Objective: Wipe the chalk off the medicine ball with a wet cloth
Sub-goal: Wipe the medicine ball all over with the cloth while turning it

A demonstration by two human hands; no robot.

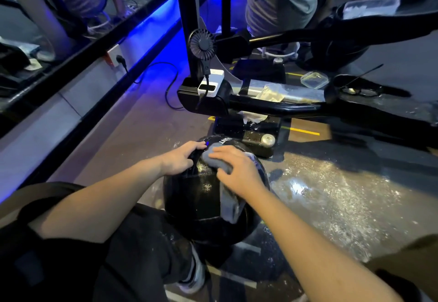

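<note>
A black medicine ball [201, 197] sits on the floor between my knees, its surface wet and glossy. My left hand [181, 158] rests on the ball's upper left with fingers spread, steadying it. My right hand [237, 171] presses a grey wet cloth [231, 203] flat against the top of the ball. Part of the cloth bunches under my fingers and the rest hangs down the ball's right side.
A black machine frame [272, 106] with a small fan [201, 43] and a white power bank [211, 83] stands just beyond the ball. The floor [331, 183] to the right is wet and speckled with chalk. A person stands behind the frame. A mirror wall runs along the left.
</note>
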